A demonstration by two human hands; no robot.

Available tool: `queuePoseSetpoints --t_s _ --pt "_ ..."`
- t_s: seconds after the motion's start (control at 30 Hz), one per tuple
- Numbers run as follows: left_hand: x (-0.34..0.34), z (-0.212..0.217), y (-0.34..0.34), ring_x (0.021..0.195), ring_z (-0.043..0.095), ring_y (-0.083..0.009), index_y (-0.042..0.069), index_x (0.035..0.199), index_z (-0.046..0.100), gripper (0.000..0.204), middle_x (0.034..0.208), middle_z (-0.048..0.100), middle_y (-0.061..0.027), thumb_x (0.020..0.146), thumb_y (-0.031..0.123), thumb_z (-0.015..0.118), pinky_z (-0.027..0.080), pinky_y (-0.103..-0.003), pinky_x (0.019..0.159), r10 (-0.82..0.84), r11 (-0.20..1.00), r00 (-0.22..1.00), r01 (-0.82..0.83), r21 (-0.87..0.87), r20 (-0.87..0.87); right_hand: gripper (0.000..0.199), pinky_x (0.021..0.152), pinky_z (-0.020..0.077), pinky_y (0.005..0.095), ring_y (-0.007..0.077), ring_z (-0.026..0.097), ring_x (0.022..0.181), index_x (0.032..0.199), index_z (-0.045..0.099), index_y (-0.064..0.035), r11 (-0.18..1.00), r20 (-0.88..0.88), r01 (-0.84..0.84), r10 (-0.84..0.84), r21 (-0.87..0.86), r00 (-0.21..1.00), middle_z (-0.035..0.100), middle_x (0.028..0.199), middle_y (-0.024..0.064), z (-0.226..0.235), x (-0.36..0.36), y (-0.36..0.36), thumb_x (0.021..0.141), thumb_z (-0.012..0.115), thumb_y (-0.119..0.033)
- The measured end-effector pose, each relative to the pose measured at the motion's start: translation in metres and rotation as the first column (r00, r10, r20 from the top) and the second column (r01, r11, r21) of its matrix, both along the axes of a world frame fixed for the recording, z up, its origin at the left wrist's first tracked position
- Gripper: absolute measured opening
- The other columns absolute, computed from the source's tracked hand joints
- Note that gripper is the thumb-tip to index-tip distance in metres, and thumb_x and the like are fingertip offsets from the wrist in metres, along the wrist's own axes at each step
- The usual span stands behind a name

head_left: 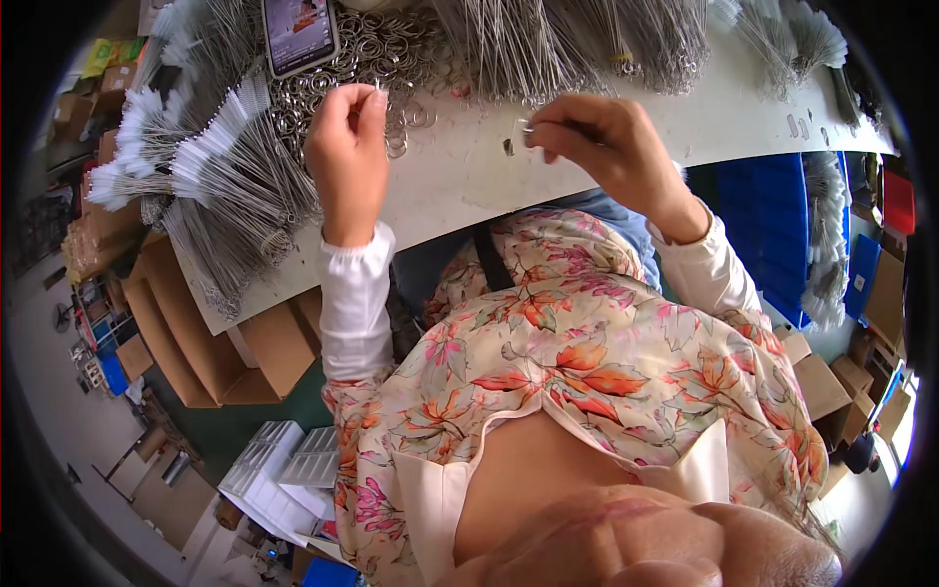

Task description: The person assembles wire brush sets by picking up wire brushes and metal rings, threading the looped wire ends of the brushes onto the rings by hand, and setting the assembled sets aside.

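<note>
My left hand (350,161) is raised over the table beside a heap of silver split rings (372,44). Its thumb and forefinger are pinched together, with a tiny shiny bit at the tips that is too small to name. My right hand (611,147) hovers further right, fingers curled in a pinch on a small metal ring (528,128). Thin wire-handled brushes (235,161) with white bristles lie in bundles left of my left hand. More wire stems with looped ends (528,49) are spread at the back, beyond both hands.
A phone (298,34) with a lit screen lies on the rings. The white table (469,186) has its front edge close to my body. Open cardboard boxes (210,342) stand below left. Blue bins (768,220) are on the right, with white-bristled brushes (825,245) alongside.
</note>
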State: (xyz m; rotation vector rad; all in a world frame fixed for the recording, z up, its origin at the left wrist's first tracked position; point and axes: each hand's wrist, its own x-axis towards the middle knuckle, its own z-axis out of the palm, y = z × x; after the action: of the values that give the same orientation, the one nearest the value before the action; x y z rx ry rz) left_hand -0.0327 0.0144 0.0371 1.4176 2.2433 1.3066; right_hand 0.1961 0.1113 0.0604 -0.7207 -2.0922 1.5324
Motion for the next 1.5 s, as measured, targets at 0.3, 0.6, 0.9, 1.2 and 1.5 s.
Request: queuePoseSetpoints --t_s 0.3,0.6,0.9,1.2,1.5 --pt "0.058 0.036 -0.027 0.068 0.050 -0.0089 0.002 0.100 0.052 0.015 0.087 0.058 -0.0052 0.094 0.016 0.049 0.043 -0.024 0.059 -0.430 0.886 0.433 0.031 0.464 0.792 0.011 0.072 0.0492 0.0276 0.0168 0.061 0.084 0.085 0.064 0.0018 0.970 -0.454 -0.202 0.120 -0.138 0.883 0.062 0.094 0.0095 0.020 -0.045 -0.023 0.081 0.066 -0.008" --pt "0.055 0.038 -0.036 0.071 0.061 -0.0094 -0.003 0.090 0.062 0.009 0.081 0.064 -0.0080 0.081 -0.001 0.064 0.049 -0.022 0.062 -0.161 0.911 0.983 0.115 0.396 0.085 0.009 0.069 0.0506 0.0297 0.0219 0.063 0.081 0.083 0.066 -0.0004 0.965 -0.360 -0.208 0.253 0.159 0.898 0.063 0.088 0.0085 0.024 -0.044 -0.025 0.076 0.068 -0.005" --pt "0.057 0.032 -0.049 0.071 0.061 -0.0111 -0.003 0.099 0.060 0.014 0.086 0.063 -0.0078 0.087 0.003 0.058 0.052 -0.023 0.063 -0.374 0.899 0.496 -0.013 0.438 0.783 0.008 0.068 0.0500 0.0289 0.0213 0.062 0.080 0.082 0.065 0.0001 0.960 -0.370 -0.222 0.272 0.171 0.888 0.063 0.088 0.0092 0.020 -0.043 -0.033 0.076 0.068 -0.004" --pt "0.058 0.029 -0.055 0.081 0.059 -0.0153 0.001 0.097 0.063 0.014 0.092 0.062 -0.0083 0.084 0.001 0.059 0.049 -0.027 0.067 -0.247 0.906 0.951 0.158 0.392 0.188 0.008 0.065 0.0490 0.0292 0.0221 0.062 0.075 0.083 0.065 0.0001 0.960 -0.374 -0.271 0.278 0.071 0.885 0.063 0.086 0.0090 0.016 -0.036 -0.041 0.076 0.068 -0.003" --pt "0.041 0.040 -0.066 0.085 0.063 -0.0141 -0.006 0.101 0.060 0.018 0.096 0.063 -0.0128 0.084 -0.001 0.059 0.055 -0.025 0.074 -0.404 0.913 0.397 0.230 0.337 0.824 0.019 0.052 0.0480 0.0283 0.0149 0.059 0.062 0.078 0.066 -0.0080 0.517 -0.195 -0.002 0.327 0.856 0.925 0.062 0.084 0.0003 0.008 -0.036 -0.042 0.059 0.067 -0.008"
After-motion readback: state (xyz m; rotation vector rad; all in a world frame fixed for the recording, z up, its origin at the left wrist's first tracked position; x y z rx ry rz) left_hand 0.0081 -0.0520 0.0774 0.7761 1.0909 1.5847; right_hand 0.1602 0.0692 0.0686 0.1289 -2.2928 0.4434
